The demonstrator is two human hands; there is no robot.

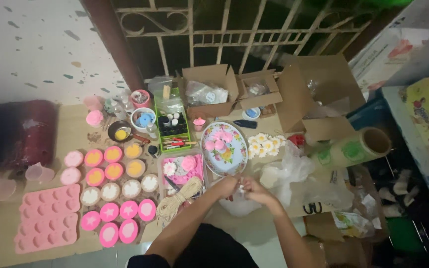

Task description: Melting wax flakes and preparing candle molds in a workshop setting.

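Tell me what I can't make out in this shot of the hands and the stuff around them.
Head view only:
- Small white thing between the left hand and right hand: fingers cover it, too small to identify.
- Open cardboard boxes: contents dim and blurred.
- Green tray: its small bottles and tools are too tiny to tell.
- Pink mould tray: cavity shapes blurred.

Under your hands you have a round plate (225, 151) in pale blue with a pink and yellow flower pattern, holding pink moulded flowers. To its right lie white daisy shapes with yellow centres (264, 145). You see round pink silicone moulds (109, 212) with white or yellow-orange fills, and a flat pink multi-cavity mould tray (48, 218). The green plastic basket (174, 130) carries black little bottles. The wall behind (35, 44) is white speckled with coloured flecks. A coil of beige twine (178, 201) sits near your forearm.
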